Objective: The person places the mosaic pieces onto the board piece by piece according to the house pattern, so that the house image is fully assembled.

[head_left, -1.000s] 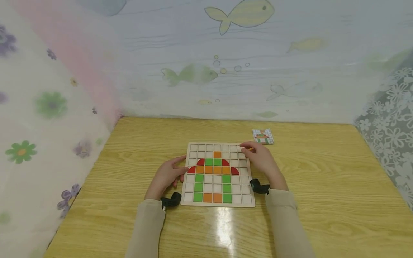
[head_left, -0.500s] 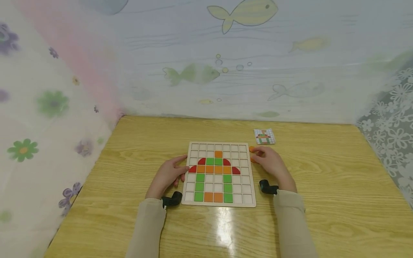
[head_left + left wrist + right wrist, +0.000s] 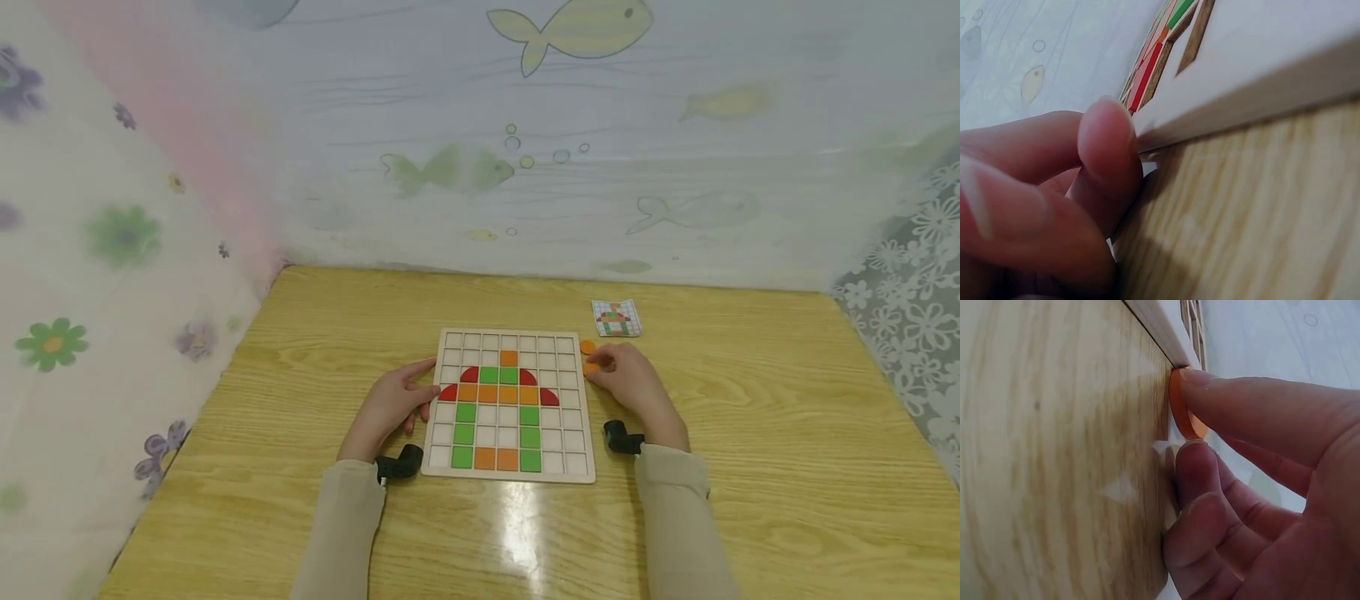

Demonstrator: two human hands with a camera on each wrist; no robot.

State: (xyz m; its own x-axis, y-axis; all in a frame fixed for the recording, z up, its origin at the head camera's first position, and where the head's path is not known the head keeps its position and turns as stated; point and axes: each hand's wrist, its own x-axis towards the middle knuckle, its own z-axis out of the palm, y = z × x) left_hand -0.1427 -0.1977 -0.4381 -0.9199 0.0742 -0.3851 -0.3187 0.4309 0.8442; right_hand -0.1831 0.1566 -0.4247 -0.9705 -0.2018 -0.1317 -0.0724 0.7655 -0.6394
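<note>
A square wooden grid board (image 3: 555,425) lies on the table, with green, orange and red pieces set in some of its cells. My left hand (image 3: 390,408) is at the board's left edge, its thumb and forefinger touching the side with the fingers loosely bent. To the right of the board, my right hand (image 3: 633,383) pinches an orange disc (image 3: 1186,403) between thumb and fingertip, low by the board's side. Just beyond those fingers another orange disc (image 3: 587,347) rests on the table.
A small printed card (image 3: 617,318) showing a coloured grid figure lies behind the right hand. The wood-grain table (image 3: 750,400) meets a wall (image 3: 337,208) with painted fish at its far side. Dark wrist-worn devices (image 3: 401,462) sit by each wrist.
My right hand has moved from over the board's upper right corner to the table on its right. The orange discs have come into view there. The left hand has stayed at the board's edge.
</note>
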